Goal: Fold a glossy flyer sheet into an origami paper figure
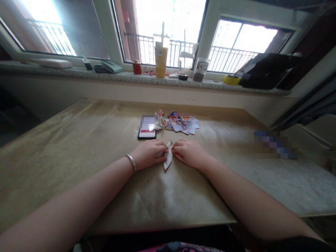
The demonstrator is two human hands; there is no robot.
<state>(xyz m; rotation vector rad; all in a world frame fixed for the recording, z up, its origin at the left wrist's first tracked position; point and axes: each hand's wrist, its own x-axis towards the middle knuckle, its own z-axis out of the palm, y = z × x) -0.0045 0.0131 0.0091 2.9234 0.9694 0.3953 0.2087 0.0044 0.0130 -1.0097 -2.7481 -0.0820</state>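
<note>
A small folded piece of paper (168, 161), mostly white with some print and a pointed near end, lies on the table between my hands. My left hand (149, 154), with a silver bracelet at the wrist, pinches its left edge. From the other side my right hand (189, 153) grips the right edge, fingers closed. Parts of the paper are covered by my fingertips. Just beyond my left hand is a phone (147, 133) with its screen lit. A fan of colourful printed paper sheets (183, 123) and some crumpled or folded paper pieces (160, 122) lie beside it.
The table (105, 189) has a yellowish cover. A blurred-out bluish item (275, 144) rests at the right. Along the windowsill (126, 77) stand a tall yellow drink cup (160, 63), a red jar (137, 67), a clear container (201, 70), yellow tape (232, 80) and a black bag-like object (265, 75).
</note>
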